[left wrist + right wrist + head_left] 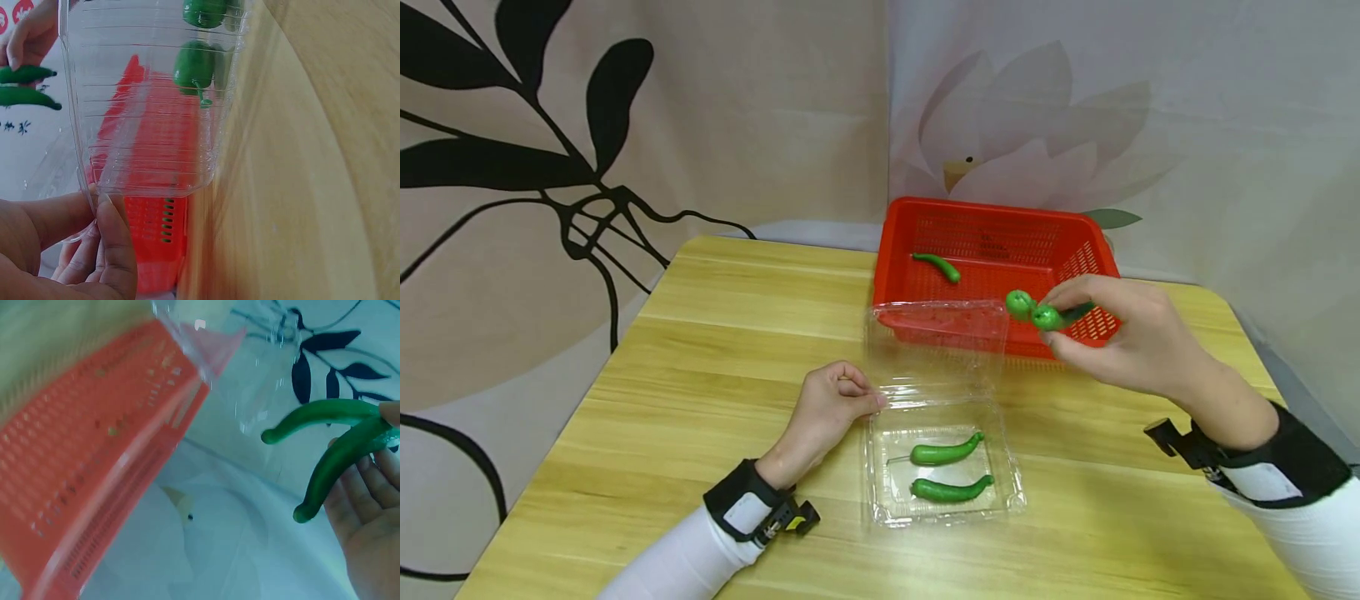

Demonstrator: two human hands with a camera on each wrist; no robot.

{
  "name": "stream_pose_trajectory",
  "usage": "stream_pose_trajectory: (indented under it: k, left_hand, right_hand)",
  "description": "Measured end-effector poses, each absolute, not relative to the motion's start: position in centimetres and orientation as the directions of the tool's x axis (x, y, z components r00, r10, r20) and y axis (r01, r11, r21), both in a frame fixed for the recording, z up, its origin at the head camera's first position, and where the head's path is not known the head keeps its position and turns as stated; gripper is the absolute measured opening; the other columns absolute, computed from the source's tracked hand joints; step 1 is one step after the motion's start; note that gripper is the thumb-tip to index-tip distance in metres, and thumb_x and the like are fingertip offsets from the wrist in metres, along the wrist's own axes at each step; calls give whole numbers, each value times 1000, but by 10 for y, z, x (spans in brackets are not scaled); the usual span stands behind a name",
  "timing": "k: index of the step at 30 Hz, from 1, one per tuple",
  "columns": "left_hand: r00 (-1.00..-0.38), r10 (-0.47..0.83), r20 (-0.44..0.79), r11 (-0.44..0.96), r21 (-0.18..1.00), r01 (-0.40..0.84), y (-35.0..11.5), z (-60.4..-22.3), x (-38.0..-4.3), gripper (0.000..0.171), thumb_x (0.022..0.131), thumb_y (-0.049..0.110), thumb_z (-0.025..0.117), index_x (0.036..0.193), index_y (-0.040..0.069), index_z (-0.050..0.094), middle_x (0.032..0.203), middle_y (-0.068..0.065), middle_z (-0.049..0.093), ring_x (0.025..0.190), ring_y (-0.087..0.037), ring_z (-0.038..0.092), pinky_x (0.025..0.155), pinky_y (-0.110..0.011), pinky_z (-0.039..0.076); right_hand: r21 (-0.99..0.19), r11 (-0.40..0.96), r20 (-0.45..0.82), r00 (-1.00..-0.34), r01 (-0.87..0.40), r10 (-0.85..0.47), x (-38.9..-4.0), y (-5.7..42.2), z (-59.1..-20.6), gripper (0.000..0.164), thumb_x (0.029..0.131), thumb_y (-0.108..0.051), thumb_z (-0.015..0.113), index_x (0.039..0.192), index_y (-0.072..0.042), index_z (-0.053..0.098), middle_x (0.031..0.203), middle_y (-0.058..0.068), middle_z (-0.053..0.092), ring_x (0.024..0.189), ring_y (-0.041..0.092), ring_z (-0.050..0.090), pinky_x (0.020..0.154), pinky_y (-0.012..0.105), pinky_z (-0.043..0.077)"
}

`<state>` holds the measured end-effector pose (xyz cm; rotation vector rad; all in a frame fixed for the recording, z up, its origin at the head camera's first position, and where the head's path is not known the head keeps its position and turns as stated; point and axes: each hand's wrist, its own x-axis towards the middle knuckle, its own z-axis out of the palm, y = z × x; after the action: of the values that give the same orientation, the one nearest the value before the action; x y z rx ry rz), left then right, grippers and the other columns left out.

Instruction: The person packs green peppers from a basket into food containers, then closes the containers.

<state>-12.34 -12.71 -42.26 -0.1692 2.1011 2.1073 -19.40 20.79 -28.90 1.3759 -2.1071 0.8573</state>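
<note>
We see two curved, glossy green peppers [1047, 317] in the air near a red, perforated plastic basket [992, 208], pinched by the thumb and fingers of the right hand [1138, 333]. The head view shows mostly their rounded ends, while the right wrist view shows us their long, bent bodies. In the left wrist view, we find the left hand [829, 407] pinching the edge of a clear, lidded plastic box [898, 496]. Inside this box lie two similar green peppers [947, 491]; inside the basket lies a single green pepper [943, 267].

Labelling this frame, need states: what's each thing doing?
Clear container: open
Container peppers: two, lying flat inside
Red basket: upright
Basket pepper: lying inside
Held peppers: two, in the air
Left hand: pinching container's edge
Right hand: gripping held peppers
</note>
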Motion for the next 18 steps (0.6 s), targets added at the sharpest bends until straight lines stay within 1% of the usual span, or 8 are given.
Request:
stream_pose_trajectory:
  k: [3, 5, 9, 12, 14, 16, 18]
  left_hand:
    - [-981, 33, -191, 4, 982, -191, -127, -423, -124, 21, 87, -9, 79, 92, -1, 61, 88, -15, 77, 79, -19, 72, 72, -27, 61]
    - [-981, 33, -191, 1, 982, -191, -127, -423, -124, 21, 87, -10, 79, 92, -1, 61, 88, -16, 77, 78, -19, 72, 71, -27, 61]
    - [-982, 33, -188, -7, 982, -188, -127, -424, -124, 21, 86, -10, 79, 92, -1, 60, 87, -16, 76, 77, -19, 72, 69, -26, 61]
    - [-982, 30, -184, -7, 983, -185, -126, -424, -125, 21, 86, -10, 79, 91, -1, 60, 87, -16, 76, 76, -19, 71, 69, -26, 61]
    - [-983, 28, -182, -6, 983, -182, -126, -424, -125, 21, 86, -9, 80, 91, -1, 60, 87, -16, 76, 76, -19, 71, 69, -26, 61]
    - [-982, 28, -186, -4, 983, -186, -126, -425, -125, 22, 86, -10, 80, 91, -1, 60, 87, -16, 76, 77, -19, 71, 69, -26, 61]
    - [-982, 28, -185, 0, 983, -185, -126, -425, -125, 21, 86, -9, 80, 91, -1, 61, 87, -16, 77, 76, -19, 71, 69, -26, 61]
  right_hand:
    - [-248, 242, 668, -347, -938, -659, -181, 203, -299, 38, 101, -39, 65, 96, -2, 71, 88, 5, 74, 76, 8, 67, 75, 13, 56]
    - [-266, 209, 647, -335, -941, -684, -173, 200, -306, 33, 101, -36, 65, 97, -4, 71, 90, 3, 73, 77, 9, 68, 73, 14, 57]
    - [-297, 206, 571, -346, -932, -745, -155, 190, -320, 27, 103, -35, 63, 101, -9, 69, 94, -4, 72, 80, 7, 68, 74, 16, 58]
    - [-305, 238, 493, -367, -922, -789, -144, 183, -329, 27, 105, -38, 58, 101, -13, 67, 96, -9, 70, 83, 2, 67, 75, 16, 57]
    - [-305, 248, 449, -369, -919, -814, -139, 179, -335, 27, 105, -40, 58, 100, -14, 67, 97, -12, 69, 84, 0, 65, 75, 16, 56]
    - [-314, 251, 409, -369, -916, -834, -135, 174, -341, 19, 103, -34, 65, 99, -16, 66, 96, -13, 67, 84, -1, 63, 74, 17, 55]
    - [-312, 250, 375, -361, -917, -854, -132, 168, -346, 13, 97, -26, 74, 97, -17, 65, 94, -13, 66, 83, 0, 62, 73, 18, 55]
